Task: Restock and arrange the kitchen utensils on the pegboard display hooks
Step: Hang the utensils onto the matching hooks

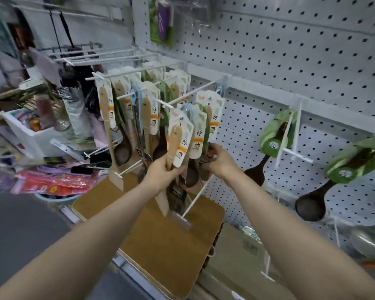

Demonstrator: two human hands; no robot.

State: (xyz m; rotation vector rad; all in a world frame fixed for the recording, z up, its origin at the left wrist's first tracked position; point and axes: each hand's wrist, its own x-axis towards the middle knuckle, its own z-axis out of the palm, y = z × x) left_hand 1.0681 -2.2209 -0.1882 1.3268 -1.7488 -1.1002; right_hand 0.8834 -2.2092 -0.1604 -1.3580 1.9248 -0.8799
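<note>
Left hand (162,173) grips pale wooden spatula in white card sleeve (174,142) mid-handle, 6 o'clock of white wire hook (193,93). Right hand (219,161) pinches dark hanging utensils (208,148), 3 o'clock. Likely light, stiff; grasp handle, not card.

You've got white pegboard wall (290,50) on the right, grey floor (20,224) btm left, brown cardboard box (160,245) below, w/ cluttered white bin (37,139) off left.

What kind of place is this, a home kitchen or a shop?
Most likely a shop: a pegboard wall with long hooks, many identical carded spatulas hung on them, and labelled ladles to the right.
</note>
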